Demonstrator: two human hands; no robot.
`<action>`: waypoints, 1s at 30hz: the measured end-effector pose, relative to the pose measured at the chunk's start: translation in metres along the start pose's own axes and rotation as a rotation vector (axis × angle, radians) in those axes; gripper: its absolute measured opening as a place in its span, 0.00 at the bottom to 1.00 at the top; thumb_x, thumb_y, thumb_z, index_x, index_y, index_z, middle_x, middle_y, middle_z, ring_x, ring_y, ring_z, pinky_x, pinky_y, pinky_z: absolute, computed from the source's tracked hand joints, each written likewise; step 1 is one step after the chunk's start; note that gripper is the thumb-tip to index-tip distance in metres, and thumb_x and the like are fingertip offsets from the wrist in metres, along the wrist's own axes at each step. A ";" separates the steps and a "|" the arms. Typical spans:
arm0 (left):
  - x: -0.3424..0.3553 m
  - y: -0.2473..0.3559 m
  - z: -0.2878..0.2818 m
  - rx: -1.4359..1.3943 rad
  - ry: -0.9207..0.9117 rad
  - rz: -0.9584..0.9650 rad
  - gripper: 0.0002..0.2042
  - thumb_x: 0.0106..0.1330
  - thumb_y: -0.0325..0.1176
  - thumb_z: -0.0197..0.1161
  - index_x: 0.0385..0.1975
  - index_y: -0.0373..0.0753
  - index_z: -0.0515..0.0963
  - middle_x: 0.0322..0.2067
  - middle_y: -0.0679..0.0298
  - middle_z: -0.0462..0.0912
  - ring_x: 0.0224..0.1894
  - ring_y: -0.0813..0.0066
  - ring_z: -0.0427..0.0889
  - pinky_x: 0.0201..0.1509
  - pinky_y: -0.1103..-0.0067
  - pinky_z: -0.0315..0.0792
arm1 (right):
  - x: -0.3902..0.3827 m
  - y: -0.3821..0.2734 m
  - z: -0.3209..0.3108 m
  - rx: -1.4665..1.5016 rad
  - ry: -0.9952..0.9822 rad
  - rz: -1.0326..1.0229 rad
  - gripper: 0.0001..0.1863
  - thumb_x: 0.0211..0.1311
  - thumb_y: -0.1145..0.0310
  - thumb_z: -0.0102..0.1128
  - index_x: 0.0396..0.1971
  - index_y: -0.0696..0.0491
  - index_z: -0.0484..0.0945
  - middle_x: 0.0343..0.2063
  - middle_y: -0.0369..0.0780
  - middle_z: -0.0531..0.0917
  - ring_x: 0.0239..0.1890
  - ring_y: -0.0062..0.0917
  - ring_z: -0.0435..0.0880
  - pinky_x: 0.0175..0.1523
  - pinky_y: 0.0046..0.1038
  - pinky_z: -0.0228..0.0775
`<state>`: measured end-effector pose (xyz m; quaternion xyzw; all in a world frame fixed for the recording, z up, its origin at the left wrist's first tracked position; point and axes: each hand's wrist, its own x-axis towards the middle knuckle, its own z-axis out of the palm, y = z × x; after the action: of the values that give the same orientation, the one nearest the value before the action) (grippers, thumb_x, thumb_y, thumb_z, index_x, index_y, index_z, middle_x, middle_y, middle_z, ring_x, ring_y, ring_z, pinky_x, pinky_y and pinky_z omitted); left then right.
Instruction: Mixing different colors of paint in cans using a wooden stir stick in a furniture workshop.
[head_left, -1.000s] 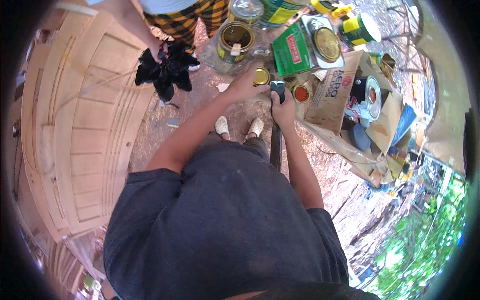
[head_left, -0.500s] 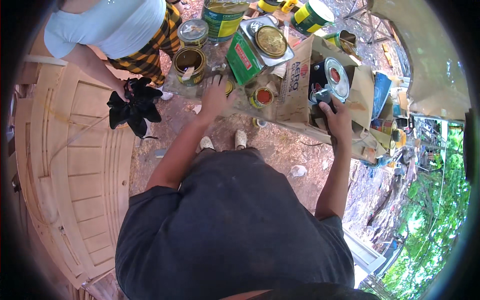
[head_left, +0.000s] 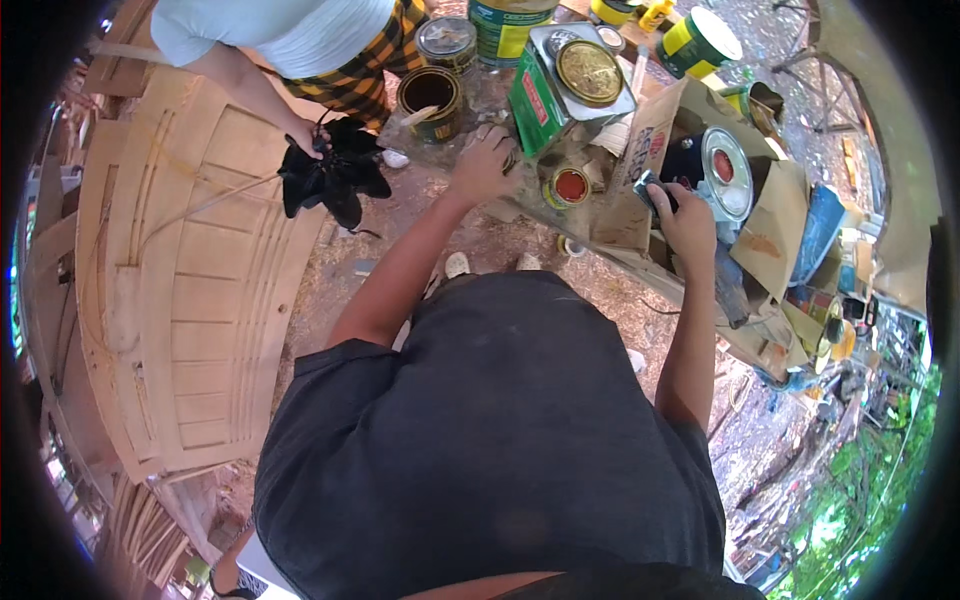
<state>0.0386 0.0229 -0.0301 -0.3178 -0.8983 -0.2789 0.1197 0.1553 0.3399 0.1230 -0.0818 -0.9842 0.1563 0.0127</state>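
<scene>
Right hand (head_left: 686, 220): fingers closed around a dark tool (head_left: 652, 192), held above the cardboard box (head_left: 622, 222). Left hand (head_left: 487, 165): fingers bent over a small can (head_left: 513, 159) at the table's edge (head_left: 537, 207), firmness of grip and lid not tellable. Already open: red-filled can (head_left: 570, 187) between the hands, larger can (head_left: 442, 128) beyond, stick (head_left: 420, 115) at its rim.

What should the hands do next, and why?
Maybe bring the dark tool across to the small tin: the left hand covers most of that tin, perhaps steadying it, while the right hand grips the tool over by the cardboard box.
</scene>
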 end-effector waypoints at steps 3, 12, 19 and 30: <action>0.002 -0.001 0.010 -0.110 0.125 -0.023 0.17 0.51 0.38 0.66 0.37 0.35 0.78 0.45 0.55 0.75 0.54 0.52 0.72 0.59 0.58 0.67 | -0.001 -0.002 0.001 0.009 0.016 -0.017 0.28 0.66 0.42 0.55 0.34 0.55 0.84 0.26 0.52 0.83 0.31 0.49 0.83 0.37 0.46 0.72; 0.010 0.006 0.016 -0.145 0.346 -0.055 0.11 0.47 0.28 0.65 0.31 0.37 0.75 0.39 0.55 0.77 0.47 0.47 0.73 0.55 0.58 0.68 | -0.005 -0.005 -0.001 -0.015 0.062 -0.016 0.27 0.66 0.43 0.54 0.33 0.55 0.84 0.25 0.51 0.83 0.31 0.49 0.83 0.36 0.45 0.73; 0.001 0.012 0.018 -0.336 0.595 -0.265 0.12 0.54 0.26 0.66 0.37 0.36 0.75 0.37 0.57 0.75 0.43 0.59 0.74 0.50 0.70 0.69 | -0.006 -0.005 -0.002 -0.009 0.044 0.008 0.26 0.66 0.44 0.55 0.31 0.55 0.83 0.26 0.51 0.83 0.31 0.48 0.83 0.36 0.46 0.73; -0.038 0.017 0.005 -0.813 0.713 -0.917 0.13 0.69 0.39 0.64 0.43 0.36 0.76 0.34 0.66 0.79 0.36 0.76 0.76 0.45 0.78 0.71 | -0.003 0.000 0.001 -0.034 0.073 -0.027 0.27 0.67 0.44 0.55 0.33 0.56 0.83 0.26 0.52 0.83 0.30 0.49 0.83 0.37 0.46 0.72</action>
<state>0.0789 0.0178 -0.0422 0.1838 -0.6724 -0.7014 0.1488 0.1582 0.3386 0.1224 -0.0742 -0.9867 0.1361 0.0494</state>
